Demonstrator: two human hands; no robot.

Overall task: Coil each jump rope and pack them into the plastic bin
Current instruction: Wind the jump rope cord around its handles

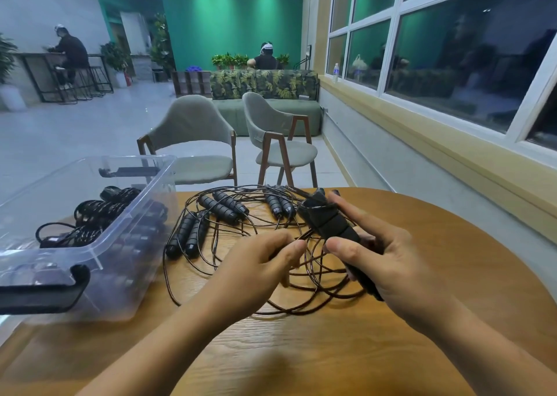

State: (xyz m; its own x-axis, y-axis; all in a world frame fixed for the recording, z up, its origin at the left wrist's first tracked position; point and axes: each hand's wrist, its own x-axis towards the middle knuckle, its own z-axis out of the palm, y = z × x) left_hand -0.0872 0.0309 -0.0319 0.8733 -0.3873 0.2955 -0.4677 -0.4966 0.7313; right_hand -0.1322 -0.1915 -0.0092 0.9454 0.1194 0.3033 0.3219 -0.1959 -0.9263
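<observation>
My right hand grips a pair of black jump-rope handles held together above the round wooden table; its index finger is stretched out along them. My left hand pinches the thin dark cord just left of those handles. Loops of cord lie tangled on the table under both hands. Three more pairs of black handles rest on the table behind. A clear plastic bin at the left holds several coiled black ropes.
The bin has a black latch handle on its near end and overhangs the table's left edge. Two grey chairs stand beyond the table. A window wall runs along the right. Two people sit far back in the room.
</observation>
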